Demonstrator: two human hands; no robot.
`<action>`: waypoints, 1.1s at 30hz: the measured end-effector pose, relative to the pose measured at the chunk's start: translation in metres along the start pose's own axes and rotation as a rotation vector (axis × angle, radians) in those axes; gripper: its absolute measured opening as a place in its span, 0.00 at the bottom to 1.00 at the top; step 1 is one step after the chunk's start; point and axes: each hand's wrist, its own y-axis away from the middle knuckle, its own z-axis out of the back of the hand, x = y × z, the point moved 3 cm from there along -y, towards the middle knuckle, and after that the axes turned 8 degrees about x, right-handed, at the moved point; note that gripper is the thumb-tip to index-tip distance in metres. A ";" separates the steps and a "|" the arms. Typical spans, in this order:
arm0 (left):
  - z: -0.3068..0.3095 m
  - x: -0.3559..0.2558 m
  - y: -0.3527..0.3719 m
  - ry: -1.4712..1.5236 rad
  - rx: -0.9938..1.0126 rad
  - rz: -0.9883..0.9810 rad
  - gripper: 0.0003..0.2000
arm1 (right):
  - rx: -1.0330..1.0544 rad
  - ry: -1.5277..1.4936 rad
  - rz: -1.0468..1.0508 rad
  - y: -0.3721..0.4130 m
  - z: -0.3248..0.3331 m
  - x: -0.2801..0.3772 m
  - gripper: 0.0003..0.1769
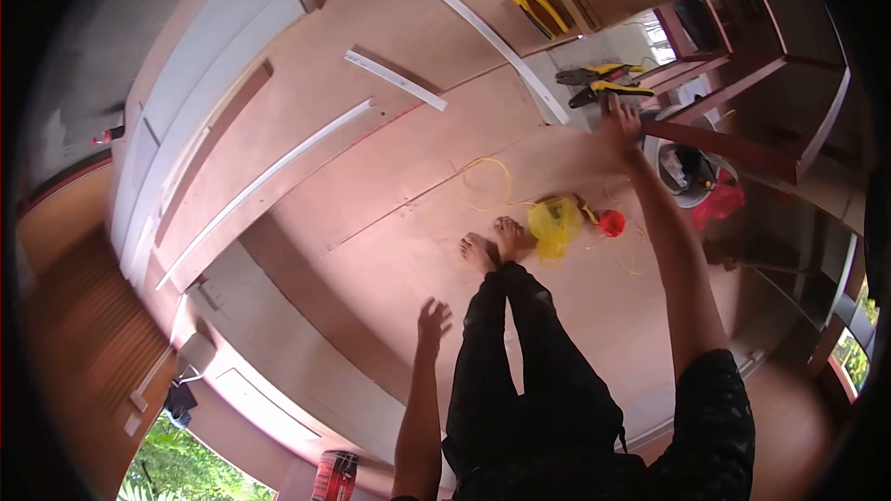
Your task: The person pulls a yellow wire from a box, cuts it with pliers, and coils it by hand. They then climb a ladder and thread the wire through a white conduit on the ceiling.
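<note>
My right hand [622, 127] reaches up to a pair of yellow-handled pliers [624, 89], its fingertips at the handles. The fingers look stretched out, and I cannot make out a grip. Just behind lies a second pair of pliers [594, 74], also yellow and black, on a grey surface. My left hand [433, 320] hangs low beside my legs with the fingers apart, holding nothing. By my bare feet lie a yellow plastic bag [554, 227], a small red round item [611, 223] and a loop of thin yellow wire [487, 184].
Larger yellow-handled cutters [534, 5] lie farther off. Several white strips, including a short one [394, 80] and a long one [269, 190], rest on the pinkish boards. A bucket [691, 187] holding tools stands right, beside a dark reddish frame [729, 144].
</note>
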 end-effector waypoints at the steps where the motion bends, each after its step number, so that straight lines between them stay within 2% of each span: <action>1: 0.006 0.010 0.009 -0.030 -0.048 0.045 0.23 | 0.000 0.038 -0.003 -0.002 -0.004 0.001 0.19; 3: 0.013 0.023 0.027 -0.119 -0.132 0.111 0.18 | -0.016 0.073 -0.020 -0.015 0.002 0.002 0.19; 5: 0.015 0.025 0.036 -0.187 -0.170 0.131 0.17 | 0.236 -0.001 0.042 -0.025 0.007 -0.002 0.16; 6: 0.015 0.026 0.039 -0.200 -0.160 0.109 0.17 | 0.237 -0.003 0.035 -0.025 0.006 -0.004 0.16; 8: 0.009 0.016 0.037 -0.222 -0.137 0.072 0.17 | 0.226 0.036 0.215 -0.036 0.016 -0.007 0.13; 9: 0.002 0.007 0.035 -0.230 -0.105 0.019 0.17 | 0.218 0.045 0.201 -0.043 0.025 -0.013 0.13; 11: -0.007 -0.009 0.029 -0.258 -0.030 -0.102 0.19 | 0.394 -0.243 0.230 -0.048 0.043 -0.018 0.15; 12: -0.017 -0.022 0.029 -0.266 -0.013 -0.098 0.19 | 0.402 -0.231 0.217 -0.050 0.051 -0.020 0.15; 14: -0.042 -0.056 0.030 -0.277 0.027 -0.208 0.20 | 0.354 -0.458 0.175 -0.058 0.066 -0.029 0.19; 15: -0.058 -0.074 0.035 -0.286 0.052 -0.242 0.20 | 0.397 -0.582 0.131 -0.057 0.060 -0.032 0.21; 16: -0.067 -0.085 0.035 -0.279 0.052 -0.255 0.20 | 0.385 -0.578 0.137 -0.058 0.064 -0.034 0.21; 18: -0.090 -0.108 0.041 -0.204 0.165 -0.398 0.19 | 0.382 -0.863 -0.097 -0.053 0.081 -0.034 0.20; 19: -0.111 -0.130 0.059 -0.247 0.167 -0.463 0.19 | 0.201 -0.925 -0.082 -0.048 0.093 -0.031 0.19; 20: -0.129 -0.150 0.075 -0.270 0.186 -0.519 0.18 | 0.230 -1.074 -0.182 -0.035 0.084 -0.024 0.18; 21: -0.143 -0.166 0.087 -0.285 0.243 -0.571 0.20 | 0.234 -1.075 -0.232 -0.033 0.115 -0.013 0.17; 22: -0.155 -0.182 0.099 -0.297 0.296 -0.624 0.21 | 0.444 -1.184 -0.307 -0.030 0.146 -0.001 0.15; 23: -0.167 -0.194 0.112 -0.282 0.286 -0.656 0.21 | 0.522 -1.279 -0.142 -0.030 0.192 0.013 0.17; 24: -0.180 -0.210 0.125 -0.255 0.261 -0.782 0.20 | 0.658 -1.458 0.019 -0.033 0.251 0.028 0.16; 25: -0.192 -0.227 0.141 -0.227 0.240 -0.906 0.19 | 0.640 -1.343 0.095 -0.034 0.289 0.041 0.16; 26: -0.201 -0.241 0.158 -0.212 0.246 -0.941 0.19 | 0.426 -1.445 0.129 -0.021 0.311 0.065 0.15; 27: -0.205 -0.254 0.175 -0.193 0.194 -0.917 0.20 | 0.601 -1.447 0.012 -0.010 0.328 0.086 0.16; 28: -0.204 -0.263 0.187 -0.177 0.146 -0.886 0.21 | 0.546 -1.557 0.104 -0.014 0.366 0.099 0.19; 29: -0.199 -0.266 0.185 -0.141 0.192 -0.902 0.32 | 0.480 -1.589 0.150 -0.016 0.393 0.117 0.21; 30: -0.192 -0.278 0.200 -0.027 0.206 -0.805 0.28 | 0.257 -1.381 0.263 -0.022 0.415 0.125 0.29; 32: -0.173 -0.287 0.195 0.322 0.396 -0.913 0.23 | 0.360 -1.322 0.033 -0.039 0.443 0.129 0.34; 33: -0.163 -0.298 0.211 0.262 0.402 -0.896 0.21 | 0.386 -1.523 -0.038 -0.041 0.442 0.137 0.36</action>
